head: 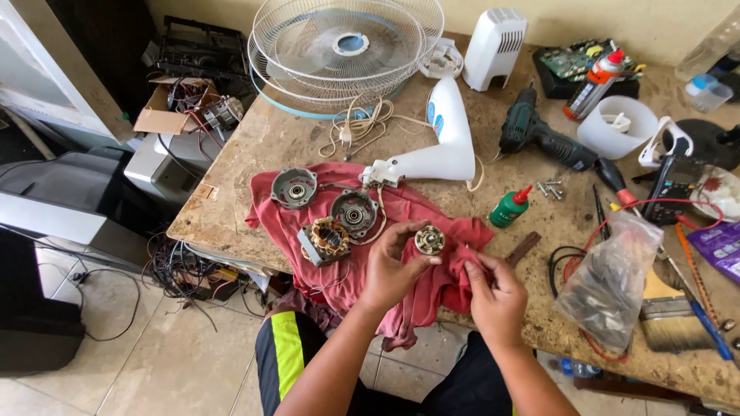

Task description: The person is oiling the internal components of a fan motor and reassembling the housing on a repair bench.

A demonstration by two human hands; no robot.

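You hold the rotor [429, 239] up over the red cloth [362, 231], left hand [389, 270] pinched shut on its rim so its face shows. Your right hand [493, 296] grips a fold of cloth beside it, seemingly for wiping. The stator [327, 239] and two end caps [294, 187] lie on the cloth, the green bottle [509, 208] just right.

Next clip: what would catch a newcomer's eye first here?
Probably the two hands at the bench's near edge: the left hand holds a small round rotor, while the right hand pinches the red cloth spread under them. On that cloth, to the left, lie two round motor covers and a copper-wound stator. Behind them stand a white fan body and a wire fan guard.
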